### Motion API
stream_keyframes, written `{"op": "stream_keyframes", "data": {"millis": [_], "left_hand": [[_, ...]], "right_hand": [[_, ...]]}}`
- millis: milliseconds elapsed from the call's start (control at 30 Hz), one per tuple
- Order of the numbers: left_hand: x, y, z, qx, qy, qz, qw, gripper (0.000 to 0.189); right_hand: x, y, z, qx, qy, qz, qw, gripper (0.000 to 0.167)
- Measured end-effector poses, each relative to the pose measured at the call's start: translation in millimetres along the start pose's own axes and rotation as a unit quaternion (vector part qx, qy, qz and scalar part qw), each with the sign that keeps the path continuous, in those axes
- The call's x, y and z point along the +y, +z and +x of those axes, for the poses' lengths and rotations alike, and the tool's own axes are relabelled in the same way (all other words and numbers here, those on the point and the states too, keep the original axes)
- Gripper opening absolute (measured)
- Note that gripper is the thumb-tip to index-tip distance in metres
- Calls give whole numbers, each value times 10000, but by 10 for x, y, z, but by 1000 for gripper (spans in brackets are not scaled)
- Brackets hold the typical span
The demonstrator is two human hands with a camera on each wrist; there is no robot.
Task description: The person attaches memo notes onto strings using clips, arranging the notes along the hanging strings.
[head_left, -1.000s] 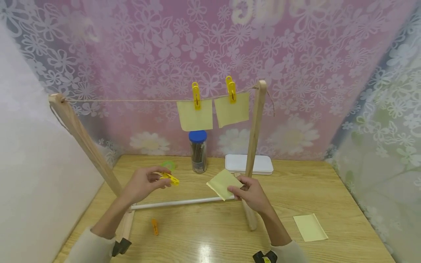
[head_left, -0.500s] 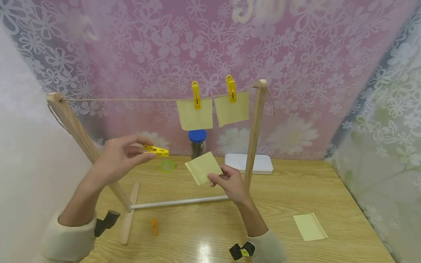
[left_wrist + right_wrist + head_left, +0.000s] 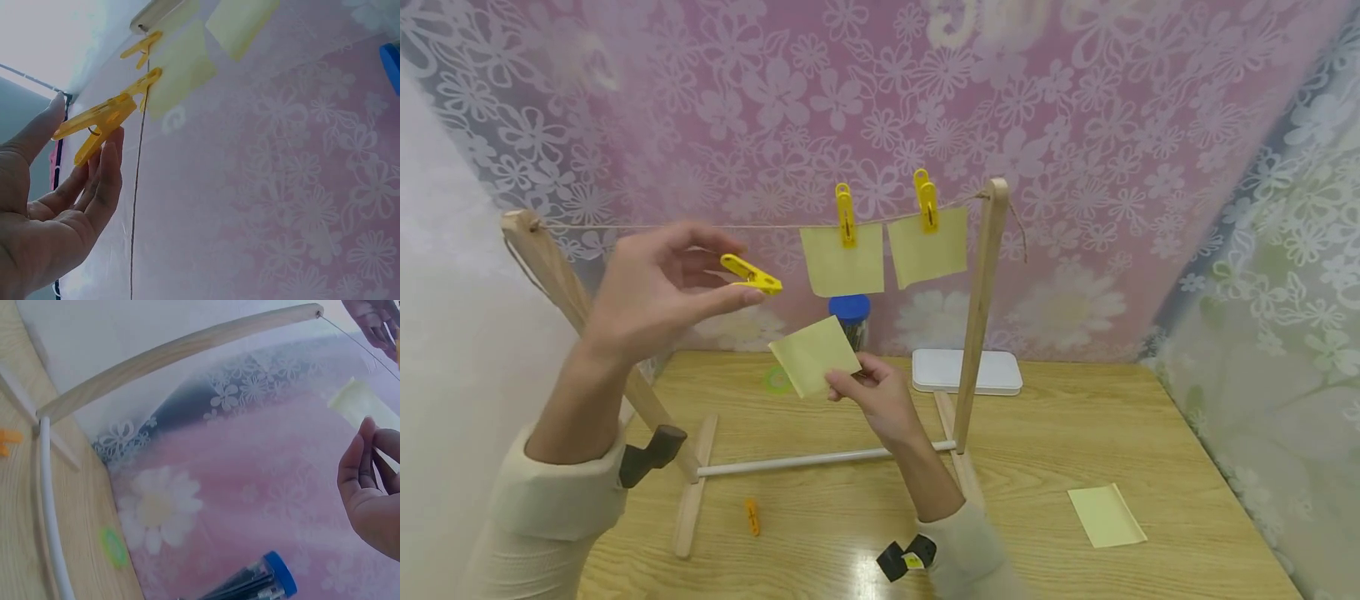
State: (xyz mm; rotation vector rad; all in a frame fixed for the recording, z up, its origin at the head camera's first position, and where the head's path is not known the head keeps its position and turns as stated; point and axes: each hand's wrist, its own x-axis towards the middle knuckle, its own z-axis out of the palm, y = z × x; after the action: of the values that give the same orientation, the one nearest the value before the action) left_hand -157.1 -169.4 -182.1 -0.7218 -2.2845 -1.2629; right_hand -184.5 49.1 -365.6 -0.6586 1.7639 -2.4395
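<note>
Three yellow clips: one in the left hand (image 3: 651, 287), two on the string (image 3: 767, 227). The left hand pinches its clip (image 3: 751, 275) between thumb and fingers, just below the string's level in the head view. One orange clip (image 3: 752, 517) lies on the counter (image 3: 1037, 467).

Four notes: the right hand (image 3: 883, 396) pinches one held note (image 3: 815, 358) by a corner; a left hung note (image 3: 845, 265) and a right hung note (image 3: 929, 250) each hang from one clip; a loose note (image 3: 1107, 516) lies at the counter's right.

Two posts, left (image 3: 553, 275) and right (image 3: 981, 317), carry the one string, with one white rod (image 3: 820, 459) between them low down. Behind are one blue-lidded jar (image 3: 850, 308), one white case (image 3: 940, 369) and one green ring (image 3: 771, 379).

Against a second ago, the left hand has risen and shifted left with its clip. The right hand has moved left from beside the right post, and its note now partly covers the jar. The hung notes, loose note and orange clip have stayed put.
</note>
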Motion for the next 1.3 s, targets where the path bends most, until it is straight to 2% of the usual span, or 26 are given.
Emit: {"op": "stream_keyframes", "data": {"millis": [100, 167, 233, 333, 433, 600, 700, 767, 933, 1000, 1067, 1300], "left_hand": [[48, -5, 144, 530, 342, -853, 9944, 29], [59, -8, 232, 807, 527, -1174, 9884, 25], [69, -14, 308, 969, 587, -1198, 9863, 22], [98, -28, 397, 1096, 415, -590, 9913, 20], [129, -35, 481, 1088, 276, -57, 9937, 20], [161, -54, 603, 944, 161, 379, 9947, 21], [155, -70, 654, 824, 157, 437, 9955, 19], [141, -81, 684, 738, 283, 461, 9958, 18], [110, -125, 735, 460, 414, 140, 9980, 15], [100, -140, 745, 380, 326, -20, 9987, 17], [89, -151, 753, 349, 262, 20, 9990, 18], [49, -156, 751, 245, -104, 472, 9985, 18]], "right_hand": [[-11, 92, 58, 56, -130, 187, 9997, 5], [-20, 151, 90, 111, -188, 313, 9993, 10], [-32, 209, 124, 154, -221, 440, 9987, 16], [-56, 288, 172, 234, -158, 559, 9980, 18], [-87, 353, 227, 329, -53, 502, 9982, 13], [-121, 442, 342, 397, -26, 454, 9982, 8], [-136, 489, 413, 396, -96, 457, 9981, 8], [-151, 515, 454, 421, -125, 436, 9981, 8], [-192, 543, 536, 498, -36, 471, 9976, 15], [-208, 545, 557, 503, -16, 512, 9974, 19], [-223, 548, 576, 489, 1, 597, 9970, 22], [-261, 597, 641, 594, 221, 1129, 9916, 31]]}}
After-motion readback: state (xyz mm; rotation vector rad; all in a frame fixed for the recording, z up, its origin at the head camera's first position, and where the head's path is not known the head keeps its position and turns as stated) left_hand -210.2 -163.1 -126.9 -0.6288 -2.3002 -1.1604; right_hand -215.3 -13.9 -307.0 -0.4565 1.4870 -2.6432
